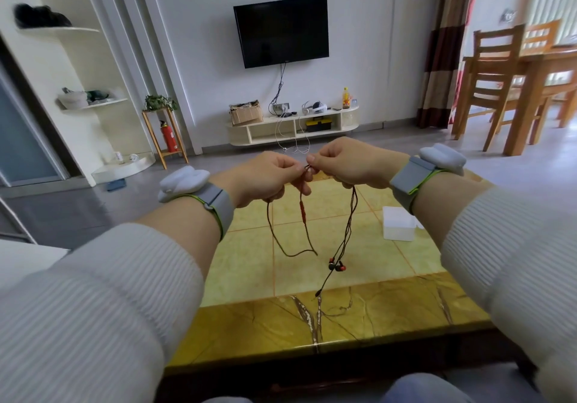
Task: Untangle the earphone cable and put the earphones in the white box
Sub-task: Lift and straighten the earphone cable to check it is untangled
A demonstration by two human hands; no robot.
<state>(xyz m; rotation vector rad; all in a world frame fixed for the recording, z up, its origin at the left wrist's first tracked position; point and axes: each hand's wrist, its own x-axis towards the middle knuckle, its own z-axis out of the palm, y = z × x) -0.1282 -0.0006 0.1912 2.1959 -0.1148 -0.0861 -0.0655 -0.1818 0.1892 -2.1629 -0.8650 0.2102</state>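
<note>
Fingers (295,168) pinching cable (343,240) above table (249,262)

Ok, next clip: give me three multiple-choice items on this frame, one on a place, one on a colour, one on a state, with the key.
1. Where is the white box?
A. on the tiled table, under the right forearm
B. on the TV stand
C. on the person's lap

2. What colour accents show on the earbuds?
A. blue
B. red
C. green

3. How is the earphone cable held?
A. lying loose on the table
B. pinched by both the left hand and the right hand
C. coiled inside the box

Key: 1 A, box sits on the table; 2 B, red tips visible; 3 B, both hands pinch it, strands dangling.
</note>
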